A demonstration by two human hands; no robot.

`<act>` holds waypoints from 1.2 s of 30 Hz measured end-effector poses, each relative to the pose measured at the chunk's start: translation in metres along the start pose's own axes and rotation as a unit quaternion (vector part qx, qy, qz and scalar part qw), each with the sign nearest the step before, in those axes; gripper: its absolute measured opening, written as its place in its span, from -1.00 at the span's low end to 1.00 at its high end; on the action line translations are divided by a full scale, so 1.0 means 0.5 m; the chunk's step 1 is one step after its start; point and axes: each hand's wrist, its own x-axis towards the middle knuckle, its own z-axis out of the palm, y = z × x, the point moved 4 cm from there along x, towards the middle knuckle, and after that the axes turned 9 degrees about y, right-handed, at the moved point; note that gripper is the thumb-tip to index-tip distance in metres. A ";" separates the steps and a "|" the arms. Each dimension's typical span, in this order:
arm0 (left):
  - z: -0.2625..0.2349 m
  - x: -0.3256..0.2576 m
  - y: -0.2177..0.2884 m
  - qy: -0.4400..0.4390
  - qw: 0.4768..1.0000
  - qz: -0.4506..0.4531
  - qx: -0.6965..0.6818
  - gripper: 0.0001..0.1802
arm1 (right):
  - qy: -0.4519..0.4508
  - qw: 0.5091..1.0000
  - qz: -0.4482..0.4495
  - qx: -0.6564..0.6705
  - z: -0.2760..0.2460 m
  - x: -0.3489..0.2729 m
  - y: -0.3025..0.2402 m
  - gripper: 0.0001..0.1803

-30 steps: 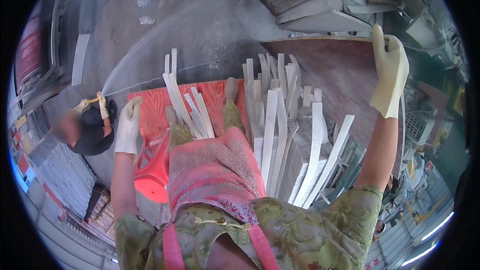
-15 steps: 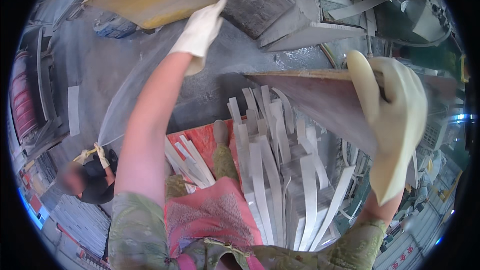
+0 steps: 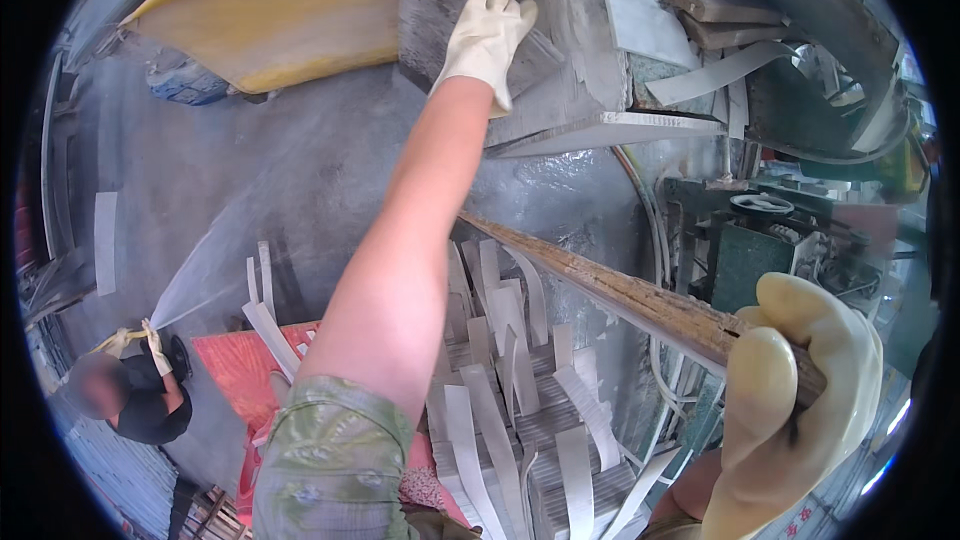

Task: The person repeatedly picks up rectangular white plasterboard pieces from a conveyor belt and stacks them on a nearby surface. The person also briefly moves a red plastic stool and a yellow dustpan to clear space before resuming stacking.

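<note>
My left hand (image 3: 488,40), in a cream rubber glove, reaches far forward. Its fingers curl over the upper edge of a dark grey, stained board (image 3: 425,15), which stands tilted by a yellow panel. At the lower right, my right hand (image 3: 800,400), gloved alike, is clamped round the end of a wooden board (image 3: 640,295) with a rough, splintered edge. That board slants away toward the middle, and its far end passes behind my left forearm. Below it, a stack of pale thin strips (image 3: 520,370) stands up at many angles.
The yellow panel (image 3: 280,20) spans the far left. A pale block-like stand (image 3: 570,50) with slabs is at the far right of it. Hoses (image 3: 650,210) cross the wet floor beside a green machine (image 3: 750,265). A co-worker (image 3: 150,395) at left sprays water from a hose.
My left hand has moved right and closed over the dark board, which now stands more tilted in front of the yellow panel. My right hand and the wooden board have come lower and nearer.
</note>
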 end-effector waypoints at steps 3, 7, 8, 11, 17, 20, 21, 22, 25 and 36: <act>0.057 -0.026 -0.066 -0.064 0.996 -0.051 -0.026 -0.54 | 0.003 0.998 -0.055 -0.017 -0.004 0.005 -0.010 -0.53; 0.058 -0.103 -0.042 -0.097 0.985 -0.063 -0.127 -0.73 | -0.007 0.995 -0.082 -0.063 0.011 0.032 -0.009 -0.67; 0.021 -0.126 -0.055 -0.123 0.976 -0.080 -0.162 -0.74 | -0.011 0.994 -0.084 -0.067 0.015 0.036 -0.009 -0.70; 0.029 -0.244 -0.176 -0.053 0.977 0.127 0.164 -0.80 | 0.018 0.991 -0.125 -0.041 0.020 0.039 -0.027 -0.74; -0.161 -0.297 -0.280 -0.076 0.991 0.068 0.083 -0.82 | 0.038 0.995 -0.090 -0.031 0.015 0.032 -0.020 -0.73; -0.243 -0.298 -0.306 -0.066 0.997 0.021 0.028 -0.83 | 0.041 0.994 -0.100 -0.021 0.010 0.035 -0.015 -0.67; -0.264 -0.304 -0.314 -0.051 0.998 -0.019 -0.015 -0.84 | 0.040 0.994 -0.099 -0.026 0.006 0.034 -0.014 -0.66; -0.296 -0.303 -0.304 -0.079 0.996 0.002 0.035 -0.86 | 0.041 0.994 -0.095 -0.032 0.012 0.035 -0.013 -0.65; -0.339 -0.316 -0.303 -0.092 0.995 0.011 0.038 -0.87 | 0.046 0.994 -0.086 -0.056 0.023 0.040 -0.006 -0.57; -0.302 -0.298 -0.301 0.037 0.969 0.144 0.195 -0.80 | 0.063 0.993 -0.091 -0.050 0.033 0.039 0.001 -0.54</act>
